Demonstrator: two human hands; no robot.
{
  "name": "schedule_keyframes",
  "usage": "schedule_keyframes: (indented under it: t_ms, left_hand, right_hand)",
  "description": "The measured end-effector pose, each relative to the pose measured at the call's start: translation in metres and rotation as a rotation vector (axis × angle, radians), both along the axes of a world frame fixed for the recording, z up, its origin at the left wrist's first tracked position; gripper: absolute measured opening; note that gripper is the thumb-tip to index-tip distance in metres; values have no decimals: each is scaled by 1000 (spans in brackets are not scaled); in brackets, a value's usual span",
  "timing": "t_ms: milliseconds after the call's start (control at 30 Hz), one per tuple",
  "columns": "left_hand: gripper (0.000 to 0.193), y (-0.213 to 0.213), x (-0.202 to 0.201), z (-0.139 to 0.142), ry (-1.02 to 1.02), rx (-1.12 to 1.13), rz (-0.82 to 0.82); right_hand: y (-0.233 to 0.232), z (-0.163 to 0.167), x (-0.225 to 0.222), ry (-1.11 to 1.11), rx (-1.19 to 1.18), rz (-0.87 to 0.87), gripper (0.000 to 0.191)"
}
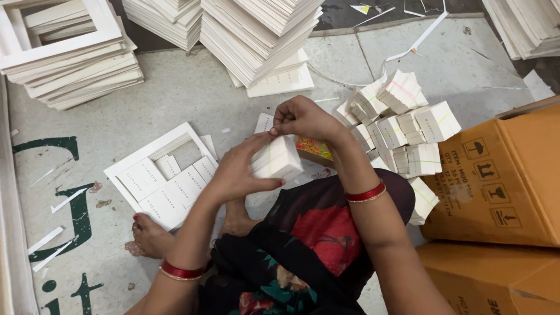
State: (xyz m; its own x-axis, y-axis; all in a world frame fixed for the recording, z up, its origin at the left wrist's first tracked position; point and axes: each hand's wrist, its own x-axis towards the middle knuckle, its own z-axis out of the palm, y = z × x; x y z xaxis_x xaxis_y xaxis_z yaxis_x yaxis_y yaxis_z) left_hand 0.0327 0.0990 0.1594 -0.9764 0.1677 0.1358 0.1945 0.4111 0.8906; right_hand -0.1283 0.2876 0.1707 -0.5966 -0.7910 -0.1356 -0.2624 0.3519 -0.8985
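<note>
I sit on the floor. My left hand (238, 169) grips the side of a small thick stack of white cards (279, 158). My right hand (303, 118) pinches at the top edge of that same stack, fingers closed on something thin that looks like a rubber band. Both wrists carry red bangles. A colourful small box (313, 148) lies just behind the stack.
Banded bundles of white cards (402, 125) are heaped at the right. Brown cardboard boxes (504, 175) stand at the far right. A white cut-out sheet with loose cards (160, 175) lies left. Tall piles of white sheets (256, 35) and frames (67, 55) fill the back.
</note>
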Motion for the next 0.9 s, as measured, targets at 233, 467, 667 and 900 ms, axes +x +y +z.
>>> schedule_keyframes:
  t_ms: [233, 467, 667, 900]
  left_hand:
    - [91, 25, -1, 7, 66, -18, 250]
    - [102, 19, -7, -6, -58, 128, 246]
    - [95, 6, -6, -19, -19, 229, 116]
    - [104, -1, 0, -25, -216, 864, -167]
  right_hand:
    - [-1, 6, 0, -264, -84, -93, 20]
    - [-13, 17, 16, 159, 113, 39, 18]
    - [-6, 26, 18, -158, -159, 43, 23]
    - [11, 33, 8, -253, -378, 46, 31]
